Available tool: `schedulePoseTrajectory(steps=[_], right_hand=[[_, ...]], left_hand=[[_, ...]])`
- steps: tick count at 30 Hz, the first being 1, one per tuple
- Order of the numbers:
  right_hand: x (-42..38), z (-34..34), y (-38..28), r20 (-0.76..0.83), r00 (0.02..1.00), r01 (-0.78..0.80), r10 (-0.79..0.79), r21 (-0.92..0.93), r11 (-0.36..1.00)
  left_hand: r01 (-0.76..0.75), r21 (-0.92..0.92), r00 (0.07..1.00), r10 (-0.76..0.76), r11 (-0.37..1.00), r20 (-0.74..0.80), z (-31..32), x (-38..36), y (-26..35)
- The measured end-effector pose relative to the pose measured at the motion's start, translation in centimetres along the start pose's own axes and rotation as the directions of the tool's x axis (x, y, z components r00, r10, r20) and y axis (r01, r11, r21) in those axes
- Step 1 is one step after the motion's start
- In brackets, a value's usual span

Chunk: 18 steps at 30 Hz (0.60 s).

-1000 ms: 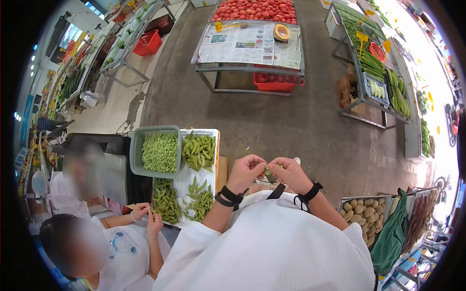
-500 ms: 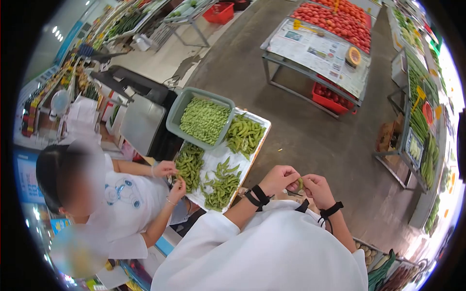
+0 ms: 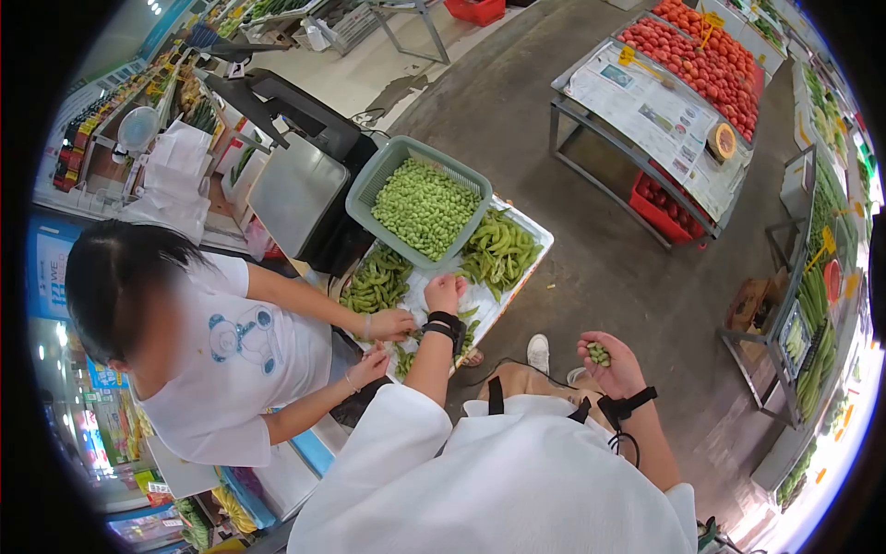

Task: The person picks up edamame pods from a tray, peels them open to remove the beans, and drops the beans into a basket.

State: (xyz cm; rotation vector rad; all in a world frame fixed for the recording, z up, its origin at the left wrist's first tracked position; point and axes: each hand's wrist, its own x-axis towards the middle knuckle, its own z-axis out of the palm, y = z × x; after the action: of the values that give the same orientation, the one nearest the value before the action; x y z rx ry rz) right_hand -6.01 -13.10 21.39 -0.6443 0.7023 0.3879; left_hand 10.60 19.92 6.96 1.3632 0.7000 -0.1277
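My left hand (image 3: 444, 292) reaches out over the white tray (image 3: 540, 236) and rests on the green bean pods lying there; whether it grips one I cannot tell. My right hand (image 3: 609, 364) is held back near my body, palm up, cupping a few shelled green beans (image 3: 598, 354). A grey-green basket (image 3: 367, 191) full of shelled beans (image 3: 425, 208) sits on the tray's far end. Piles of pods (image 3: 499, 247) lie beside it.
A co-worker in a white shirt (image 3: 242, 360) sits at my left, both hands (image 3: 380, 343) at the pods on the tray. A scale (image 3: 295, 189) stands beyond the basket. A metal table with tomatoes (image 3: 701, 55) and newspaper is across the concrete floor; vegetable racks (image 3: 812, 305) line the right.
My hands have parted: the left moved forward onto the tray's pods, the right pulled back holding beans in its palm. The view turned left and down.
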Motion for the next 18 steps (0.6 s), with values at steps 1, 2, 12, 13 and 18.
schedulePoseTrajectory(steps=[1,2,12,13,18], right_hand=[[0.4,0.0,0.0,0.003,1.0,-0.021,0.021,0.029,0.999],[0.8,0.0,0.0,0.005,0.999,-0.041,0.041,0.06,0.997],[9.5,3.8,0.8,0.011,0.996,-0.084,0.083,0.19,0.978],[11.0,5.6,1.1,0.072,0.995,-0.079,0.067,0.179,0.981],[16.8,19.3,0.6,0.463,0.873,-0.273,0.15,0.21,0.939]], left_hand=[[-0.011,-0.104,0.999,0.015,0.995,0.03,0.2,1.1,-0.9],[-0.019,-0.206,0.998,0.031,0.978,0.06,0.5,2.1,-2.0],[0.017,-0.059,0.992,-0.01,0.998,0.125,-2.3,-4.2,0.1],[0.022,-0.036,0.987,-0.016,0.999,0.163,-2.5,-5.9,0.5],[0.007,0.032,0.98,-0.013,0.999,0.2,-2.3,-12.7,1.8]])
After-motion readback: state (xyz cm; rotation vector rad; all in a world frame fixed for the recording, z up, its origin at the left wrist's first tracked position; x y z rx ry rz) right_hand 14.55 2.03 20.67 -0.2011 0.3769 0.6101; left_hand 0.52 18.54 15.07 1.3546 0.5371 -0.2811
